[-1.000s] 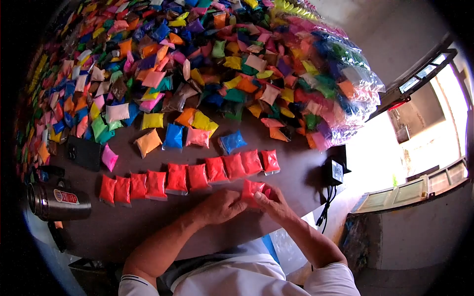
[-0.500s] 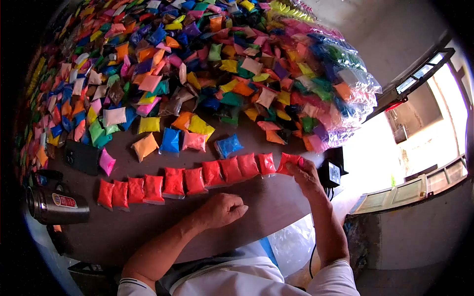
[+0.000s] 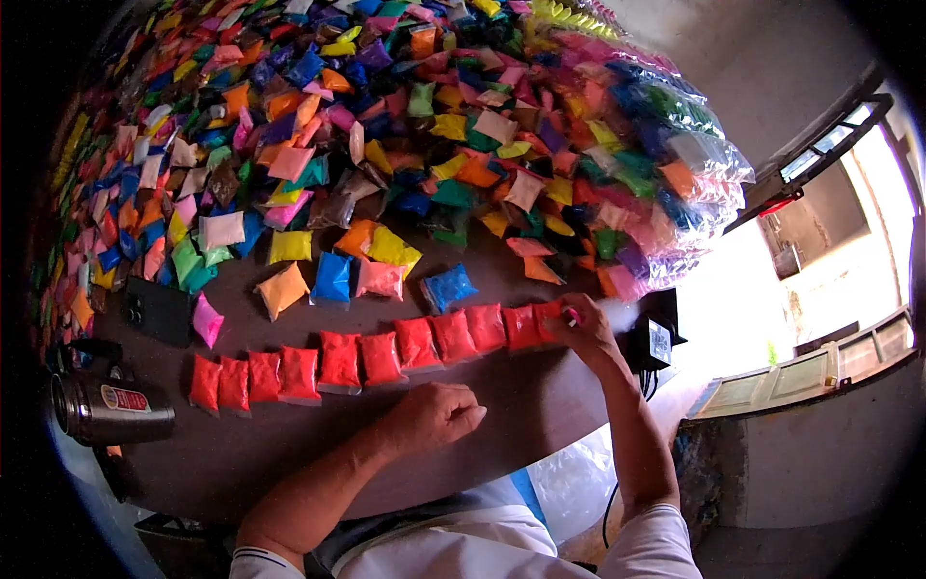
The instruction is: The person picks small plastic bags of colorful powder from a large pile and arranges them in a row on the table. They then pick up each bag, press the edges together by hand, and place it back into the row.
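Note:
A row of red packets (image 3: 339,361) in clear plastic runs across the brown table, rising slightly to the right. At its right end, my right hand (image 3: 586,333) has its fingers closed on the edge of the last red packet (image 3: 547,322), which lies against its neighbour. A small pink and white spot shows by those fingertips; I cannot make out what it is. My left hand (image 3: 437,417) is curled in a loose fist below the middle of the row, apart from the packets, with nothing visible in it.
A big heap of many-coloured packets (image 3: 376,145) covers the back of the table. Several loose ones, including a blue packet (image 3: 449,287), lie before the row. A dark phone (image 3: 158,311) and a steel mug (image 3: 121,410) stand left; a black box (image 3: 659,340) is right.
My right hand has moved slightly left and brought the last red packet up against the end of the row. The left hand has barely moved.

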Demonstrator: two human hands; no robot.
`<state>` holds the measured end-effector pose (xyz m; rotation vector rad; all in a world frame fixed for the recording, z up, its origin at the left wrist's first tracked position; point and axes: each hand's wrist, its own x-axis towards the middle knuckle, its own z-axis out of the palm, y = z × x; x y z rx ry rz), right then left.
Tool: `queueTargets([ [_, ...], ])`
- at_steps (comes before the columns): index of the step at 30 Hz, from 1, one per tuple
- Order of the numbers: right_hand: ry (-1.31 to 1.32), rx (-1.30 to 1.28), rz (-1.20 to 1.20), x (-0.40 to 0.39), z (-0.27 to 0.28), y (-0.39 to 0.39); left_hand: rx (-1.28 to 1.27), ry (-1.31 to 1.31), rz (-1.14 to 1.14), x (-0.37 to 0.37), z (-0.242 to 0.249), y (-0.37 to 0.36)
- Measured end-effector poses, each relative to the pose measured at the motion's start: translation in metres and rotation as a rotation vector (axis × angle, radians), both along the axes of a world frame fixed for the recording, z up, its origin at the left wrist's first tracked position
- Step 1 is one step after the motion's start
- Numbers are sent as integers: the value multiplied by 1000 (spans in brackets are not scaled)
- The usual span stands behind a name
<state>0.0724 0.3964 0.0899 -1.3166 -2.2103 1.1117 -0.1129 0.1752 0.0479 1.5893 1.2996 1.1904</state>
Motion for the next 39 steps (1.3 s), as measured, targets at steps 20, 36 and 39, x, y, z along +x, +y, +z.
queueTargets([
  [20, -79, 230, 118, -29, -3, -18, -28, -4, 5, -3, 15, -3],
  [36, 22, 356, 38, -61, -1, -16, -12, -53, -30, -6, 11, -6],
  [39, 78, 330, 118, -91, 4, -15, -30, 48, -4, -8, 9, -8],
])
